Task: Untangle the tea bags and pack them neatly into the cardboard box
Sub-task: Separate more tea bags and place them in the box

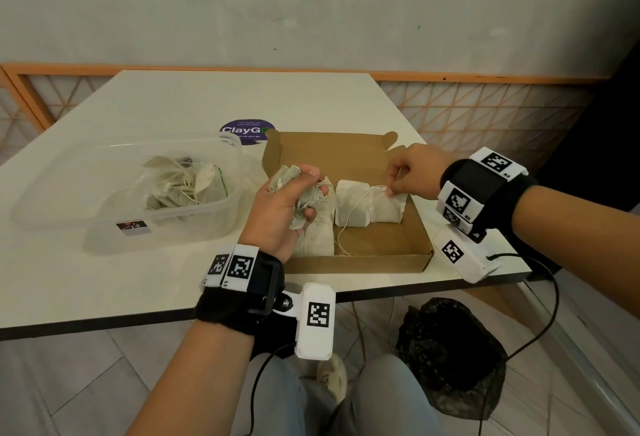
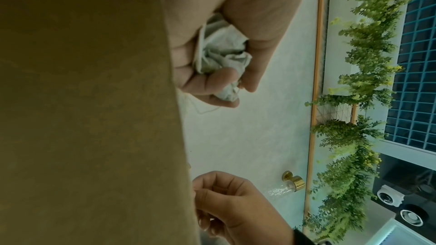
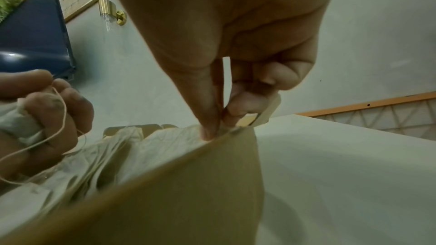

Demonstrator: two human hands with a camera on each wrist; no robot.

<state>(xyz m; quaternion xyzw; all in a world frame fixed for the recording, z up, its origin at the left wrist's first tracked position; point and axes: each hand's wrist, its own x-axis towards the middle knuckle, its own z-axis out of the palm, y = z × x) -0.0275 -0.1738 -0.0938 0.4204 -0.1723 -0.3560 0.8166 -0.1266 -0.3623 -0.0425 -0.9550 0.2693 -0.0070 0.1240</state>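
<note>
An open brown cardboard box (image 1: pixel 408 259) lies on the white table, with flat tea bags (image 1: pixel 367 207) laid inside it. My left hand (image 1: pixel 291 203) hovers over the box's left side and grips a crumpled bunch of tea bags (image 2: pixel 221 53) with loose strings hanging. My right hand (image 1: pixel 405 175) reaches in from the right. Its thumb and fingertips (image 3: pixel 210 127) pinch the top edge of a tea bag (image 3: pixel 179 137) by the box's right wall (image 3: pixel 200 183). A clear plastic container (image 1: pixel 62 213) at the left holds more tangled tea bags (image 1: pixel 180 186).
A purple round sticker (image 1: pixel 242 129) sits on the table behind the box. The table's near edge (image 1: pixel 104 317) runs just under my left wrist. A black bag (image 1: pixel 450 356) stands on the floor below, next to my knees. A wall rises behind the table.
</note>
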